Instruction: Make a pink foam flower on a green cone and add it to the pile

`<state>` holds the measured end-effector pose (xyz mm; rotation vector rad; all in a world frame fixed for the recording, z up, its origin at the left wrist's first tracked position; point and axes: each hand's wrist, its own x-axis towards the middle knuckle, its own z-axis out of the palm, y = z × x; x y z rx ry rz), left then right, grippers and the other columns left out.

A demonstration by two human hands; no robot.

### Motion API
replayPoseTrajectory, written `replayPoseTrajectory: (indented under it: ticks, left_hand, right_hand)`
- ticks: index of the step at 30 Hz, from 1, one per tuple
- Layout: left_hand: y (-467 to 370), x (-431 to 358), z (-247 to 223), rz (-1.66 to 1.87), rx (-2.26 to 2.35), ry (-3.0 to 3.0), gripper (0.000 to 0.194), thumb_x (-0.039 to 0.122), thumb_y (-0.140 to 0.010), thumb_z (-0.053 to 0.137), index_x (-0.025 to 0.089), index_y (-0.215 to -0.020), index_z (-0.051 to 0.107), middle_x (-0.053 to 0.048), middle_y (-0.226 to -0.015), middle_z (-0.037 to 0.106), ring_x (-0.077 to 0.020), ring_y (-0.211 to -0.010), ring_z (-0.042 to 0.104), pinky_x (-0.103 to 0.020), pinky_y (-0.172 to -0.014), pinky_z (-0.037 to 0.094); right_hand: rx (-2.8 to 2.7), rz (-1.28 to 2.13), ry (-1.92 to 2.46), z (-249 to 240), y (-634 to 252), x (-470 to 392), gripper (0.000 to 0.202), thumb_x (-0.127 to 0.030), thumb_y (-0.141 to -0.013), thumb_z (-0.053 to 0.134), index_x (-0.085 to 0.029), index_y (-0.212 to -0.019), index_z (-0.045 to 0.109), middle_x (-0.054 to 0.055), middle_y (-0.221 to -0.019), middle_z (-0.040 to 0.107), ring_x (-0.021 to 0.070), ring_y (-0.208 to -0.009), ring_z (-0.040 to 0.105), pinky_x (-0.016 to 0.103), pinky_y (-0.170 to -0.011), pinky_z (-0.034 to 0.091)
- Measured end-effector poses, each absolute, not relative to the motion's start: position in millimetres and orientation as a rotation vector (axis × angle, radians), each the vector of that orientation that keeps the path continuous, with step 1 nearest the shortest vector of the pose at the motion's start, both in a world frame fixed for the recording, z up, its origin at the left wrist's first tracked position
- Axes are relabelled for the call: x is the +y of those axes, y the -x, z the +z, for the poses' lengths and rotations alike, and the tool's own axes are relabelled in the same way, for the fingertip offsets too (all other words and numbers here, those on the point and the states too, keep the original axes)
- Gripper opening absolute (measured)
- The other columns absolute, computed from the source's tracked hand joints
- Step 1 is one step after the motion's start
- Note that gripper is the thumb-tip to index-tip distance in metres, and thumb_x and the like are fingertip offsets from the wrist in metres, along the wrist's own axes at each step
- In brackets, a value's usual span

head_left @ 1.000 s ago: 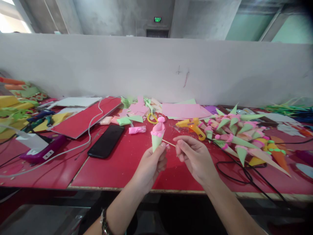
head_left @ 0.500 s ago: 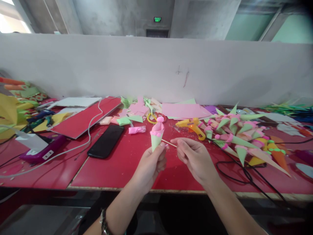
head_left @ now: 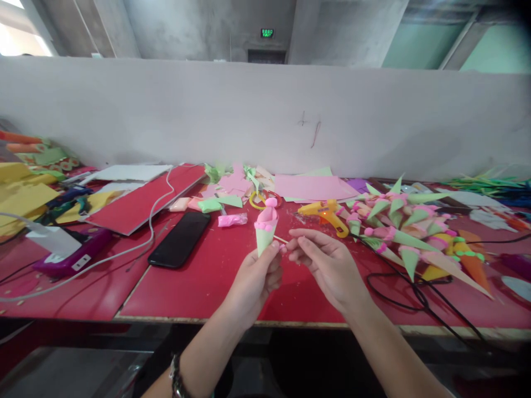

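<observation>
A pale green paper cone topped with pink clay balls stands upright in my left hand, whose fingers are wrapped round its lower part. Close to the right side of the cone is a thin light stick. My right hand has its fingertips pinched at the stick's right end, with the index finger raised a little. A small pink bit shows beside my left fingertips.
A yellow glue gun and a heap of paper cones lie to the right, with black cables below. On the left are a black phone, a red board and a purple power strip. Pink sheets lie behind.
My right hand has shifted slightly left along the stick, and its fingers are spread a little more. My left hand and the cone have hardly moved.
</observation>
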<state>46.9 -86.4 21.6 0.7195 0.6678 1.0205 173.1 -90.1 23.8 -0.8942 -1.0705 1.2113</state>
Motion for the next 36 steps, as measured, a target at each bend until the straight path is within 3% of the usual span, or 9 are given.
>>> replayPoseTrajectory:
  ticks: [3,6,8,10,14,21,28,33,36]
  left_hand:
    - [-47,-87,22,1.004,0.664,-0.726,0.028,0.039,-0.071,0.060,0.015,-0.065,0.047,0.011,-0.046,0.017,-0.0021,-0.038,0.014,-0.019,-0.038,0.012]
    - [-48,-87,22,0.991,0.650,-0.725,0.029,0.040,-0.071,0.060,0.015,-0.066,0.047,0.011,-0.046,0.017,-0.0020,-0.038,0.014,-0.018,-0.039,0.013]
    - [-48,-88,21,0.985,0.641,-0.726,0.028,0.039,-0.072,0.059,0.014,-0.067,0.047,0.011,-0.046,0.017,-0.0019,-0.038,0.014,-0.018,-0.039,0.013]
    - [-49,-89,21,0.976,0.634,-0.728,0.027,0.038,-0.072,0.059,0.014,-0.069,0.048,0.011,-0.046,0.018,-0.0018,-0.038,0.014,-0.018,-0.039,0.013]
    - [-49,-89,20,0.974,0.605,-0.725,0.026,0.037,-0.073,0.058,0.014,-0.069,0.047,0.011,-0.045,0.017,-0.0019,-0.038,0.013,-0.018,-0.038,0.012]
    - [-48,-89,20,0.978,0.599,-0.719,0.024,0.035,-0.076,0.056,0.013,-0.070,0.048,0.011,-0.046,0.019,-0.0018,-0.038,0.015,-0.018,-0.039,0.013]
    - [-49,-89,17,0.967,0.588,-0.724,0.024,0.037,-0.077,0.055,0.014,-0.072,0.050,0.010,-0.048,0.017,-0.0023,-0.039,0.013,-0.019,-0.040,0.010]
    - [-49,-88,14,0.946,0.583,-0.712,0.023,0.036,-0.078,0.054,0.014,-0.073,0.049,0.010,-0.048,0.017,-0.0021,-0.039,0.014,-0.020,-0.040,0.010]
    - [-49,-88,14,0.937,0.588,-0.702,0.024,0.037,-0.077,0.054,0.015,-0.071,0.048,0.010,-0.047,0.017,-0.0022,-0.039,0.014,-0.019,-0.040,0.010]
  right_hand:
    - [-1.047,1.180,0.919,23,-174,-91,0.020,-0.035,-0.075,0.058,-0.016,-0.071,0.063,-0.003,-0.048,0.056,0.0053,-0.036,0.046,0.017,-0.037,0.036]
    - [-1.040,1.091,0.927,21,-173,-91,0.027,-0.036,-0.077,0.055,-0.016,-0.060,0.058,-0.008,-0.037,0.039,0.0021,-0.032,0.032,0.015,-0.033,0.023]
    - [-1.039,1.057,0.938,20,-173,-90,0.021,-0.032,-0.075,0.059,-0.016,-0.062,0.060,-0.008,-0.040,0.038,0.0021,-0.038,0.033,0.014,-0.036,0.025]
    - [-1.049,1.057,0.949,19,-172,-89,0.011,-0.028,-0.072,0.063,-0.017,-0.071,0.063,-0.006,-0.048,0.047,0.0033,-0.045,0.041,0.014,-0.043,0.034]
    - [-1.031,1.074,0.941,18,-171,-87,0.017,-0.025,-0.071,0.064,-0.018,-0.087,0.064,0.001,-0.074,0.064,0.0094,-0.065,0.057,0.023,-0.065,0.047]
    - [-1.130,0.902,0.997,17,-172,-88,0.017,-0.029,-0.073,0.062,-0.017,-0.064,0.052,-0.006,-0.050,0.049,0.0048,-0.043,0.043,0.016,-0.042,0.035]
    - [-1.156,0.856,1.032,15,-172,-87,0.011,-0.026,-0.073,0.061,-0.020,-0.081,0.065,0.001,-0.076,0.063,0.0113,-0.070,0.056,0.023,-0.065,0.046]
    - [-1.166,0.861,0.976,13,-176,-88,0.015,-0.030,-0.076,0.057,-0.018,-0.068,0.062,-0.004,-0.054,0.053,0.0069,-0.050,0.047,0.018,-0.048,0.039]
    - [-1.179,0.788,1.000,16,-174,-89,0.008,-0.026,-0.072,0.063,-0.019,-0.069,0.061,-0.004,-0.057,0.055,0.0067,-0.053,0.049,0.017,-0.049,0.041]
